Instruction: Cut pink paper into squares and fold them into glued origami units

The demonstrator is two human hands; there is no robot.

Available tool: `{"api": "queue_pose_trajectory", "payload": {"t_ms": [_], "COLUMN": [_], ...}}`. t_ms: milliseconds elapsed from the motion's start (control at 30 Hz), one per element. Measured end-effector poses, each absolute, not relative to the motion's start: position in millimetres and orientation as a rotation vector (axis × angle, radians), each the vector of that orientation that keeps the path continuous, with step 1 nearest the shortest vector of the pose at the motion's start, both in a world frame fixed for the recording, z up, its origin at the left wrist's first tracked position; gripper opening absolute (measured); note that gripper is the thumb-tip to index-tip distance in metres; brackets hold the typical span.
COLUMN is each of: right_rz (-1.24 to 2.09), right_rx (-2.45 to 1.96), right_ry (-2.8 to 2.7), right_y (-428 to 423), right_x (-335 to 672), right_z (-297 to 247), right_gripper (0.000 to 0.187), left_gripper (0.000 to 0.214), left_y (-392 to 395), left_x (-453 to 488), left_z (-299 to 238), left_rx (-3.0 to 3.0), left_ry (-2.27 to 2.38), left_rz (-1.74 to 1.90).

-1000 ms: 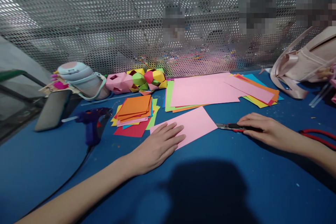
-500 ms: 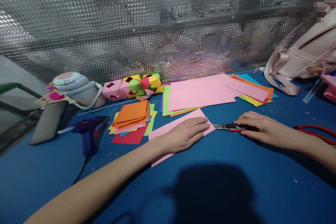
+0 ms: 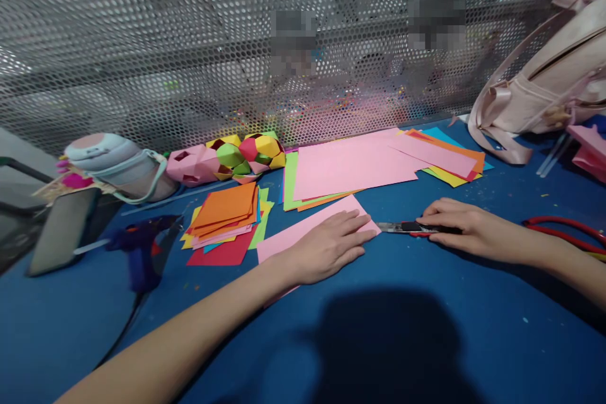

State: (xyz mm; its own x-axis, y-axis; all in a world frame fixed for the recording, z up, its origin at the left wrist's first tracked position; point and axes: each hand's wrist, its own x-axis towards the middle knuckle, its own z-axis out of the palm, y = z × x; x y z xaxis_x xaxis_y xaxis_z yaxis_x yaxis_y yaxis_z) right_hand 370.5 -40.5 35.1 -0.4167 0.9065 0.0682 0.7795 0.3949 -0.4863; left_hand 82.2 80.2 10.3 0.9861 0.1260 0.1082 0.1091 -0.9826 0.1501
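My left hand (image 3: 326, 246) lies flat, fingers stretched out, on a pink sheet of paper (image 3: 284, 238) set at a slant on the blue table. A utility knife (image 3: 402, 228) is in my right hand (image 3: 461, 227), its fingers wrapped round the handle. The knife lies low over the table with the blade pointing left, its tip at the right corner of the pink sheet. Whether the blade is in a fold or only touches the edge, I cannot tell. Behind my hands lies a stack of larger sheets (image 3: 355, 164), pink on top.
Left of the sheet are small orange-topped paper squares (image 3: 225, 205), a blue glue gun (image 3: 142, 252) and a phone (image 3: 64, 230). Folded paper shapes (image 3: 237, 154) and a cup-like container (image 3: 123, 167) stand behind. Red-handled scissors (image 3: 563, 230) and a pale backpack (image 3: 534, 88) are at the right.
The view has turned slightly, so most things sit a little further left. My left hand stays on the pink sheet, and the knife tip stays at its corner.
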Motion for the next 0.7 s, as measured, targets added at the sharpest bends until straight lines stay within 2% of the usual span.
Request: {"api": "queue_pose_trajectory", "payload": {"t_ms": [367, 700], "right_rz": [0.531, 0.363], "right_rx": [-1.451, -1.492], "right_ry": [-2.375, -2.355], "right_y": [-40.3, -39.0], "right_x": [372.4, 370.8], "right_z": [35.6, 31.5], "right_gripper": [0.030, 0.031], "left_gripper": [0.045, 0.049], "left_y": [79.0, 78.2], "left_x": [82.9, 84.0], "left_z": [10.8, 17.8], "left_rx": [2.979, 3.030], "left_ry": [0.216, 0.213], "left_rz": [0.158, 0.067]}}
